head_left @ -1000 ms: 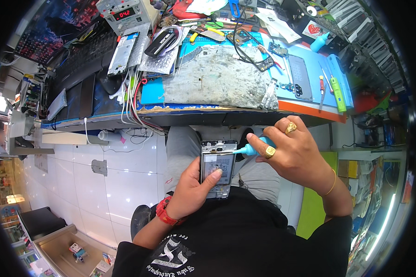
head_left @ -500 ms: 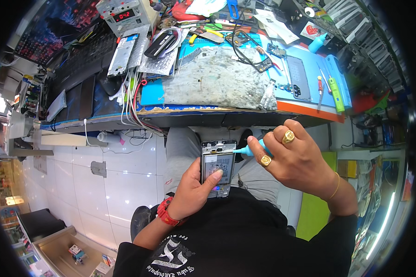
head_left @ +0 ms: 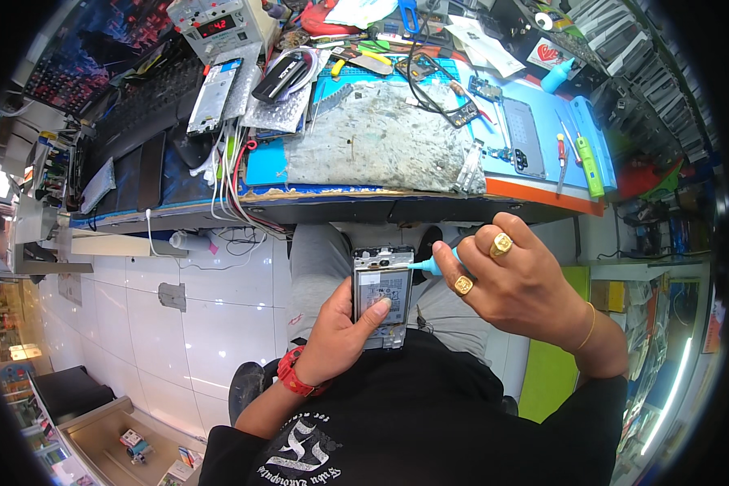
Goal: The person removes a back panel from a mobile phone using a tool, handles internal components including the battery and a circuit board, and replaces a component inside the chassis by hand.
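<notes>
In front of my lap I hold an opened phone [head_left: 383, 283], its battery and inner frame showing. My left hand [head_left: 342, 328] is closed round its left side, with the thumb lying on the battery. My right hand [head_left: 514, 275], two gold rings on its fingers, grips a light blue tool with a tapered tip [head_left: 429, 265]. The tip touches or nearly touches the phone's upper right edge, near the top of the battery. Most of the tool's body is hidden inside my fist, so its exact kind does not show.
Beyond my knees stands a workbench with a stained grey mat [head_left: 373, 134]. On it lie a phone back panel [head_left: 524, 134], a green-handled tool [head_left: 588, 166], a second opened phone [head_left: 215, 97] and a power supply [head_left: 219, 28]. White cables [head_left: 228, 174] hang over the front edge.
Both hands and the phone keep nearly the same place. My right fist has turned slightly, and less of the light blue tool shows. A bluish glint on the phone's lower part has gone.
</notes>
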### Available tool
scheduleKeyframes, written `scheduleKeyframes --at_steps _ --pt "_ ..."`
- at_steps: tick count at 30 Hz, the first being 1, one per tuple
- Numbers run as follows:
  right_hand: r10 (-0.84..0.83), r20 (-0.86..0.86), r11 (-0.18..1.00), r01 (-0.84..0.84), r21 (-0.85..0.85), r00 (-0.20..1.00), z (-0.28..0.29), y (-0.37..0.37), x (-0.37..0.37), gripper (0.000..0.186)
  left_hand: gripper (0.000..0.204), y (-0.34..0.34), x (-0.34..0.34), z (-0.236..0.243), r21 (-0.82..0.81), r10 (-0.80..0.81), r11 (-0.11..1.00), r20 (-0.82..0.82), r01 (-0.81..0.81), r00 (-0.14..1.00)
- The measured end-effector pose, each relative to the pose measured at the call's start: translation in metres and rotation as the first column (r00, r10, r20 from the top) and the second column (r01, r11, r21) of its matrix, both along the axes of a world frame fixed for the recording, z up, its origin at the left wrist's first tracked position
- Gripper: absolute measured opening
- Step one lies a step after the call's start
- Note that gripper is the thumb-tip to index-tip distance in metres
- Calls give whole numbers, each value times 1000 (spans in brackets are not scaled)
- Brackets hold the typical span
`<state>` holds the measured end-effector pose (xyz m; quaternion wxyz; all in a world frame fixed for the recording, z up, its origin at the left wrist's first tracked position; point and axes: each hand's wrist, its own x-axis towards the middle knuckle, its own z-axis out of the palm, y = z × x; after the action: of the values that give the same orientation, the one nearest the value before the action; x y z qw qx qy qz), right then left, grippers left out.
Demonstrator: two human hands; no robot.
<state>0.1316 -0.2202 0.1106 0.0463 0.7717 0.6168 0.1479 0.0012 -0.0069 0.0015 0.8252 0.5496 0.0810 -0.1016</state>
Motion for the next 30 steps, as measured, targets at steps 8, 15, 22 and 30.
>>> scheduleKeyframes --at_steps 8,15,22,30 --pt "-2 -32 996 5 85 999 -3 -5 2 28 36 -3 1 3 26 28 999 -23 -28 999" --pt "-143 -560 866 377 328 816 -24 -35 30 51 35 2 -4 -8 -3 158 987 -2 -158 987" --pt "-297 -663 233 726 647 687 -55 -101 175 34 35 2 -6 -3 40 191 981 -2 -191 982" --pt "-727 -576 131 900 417 373 -85 -125 255 63 35 -1 -11 -10 7 163 986 68 -164 984"
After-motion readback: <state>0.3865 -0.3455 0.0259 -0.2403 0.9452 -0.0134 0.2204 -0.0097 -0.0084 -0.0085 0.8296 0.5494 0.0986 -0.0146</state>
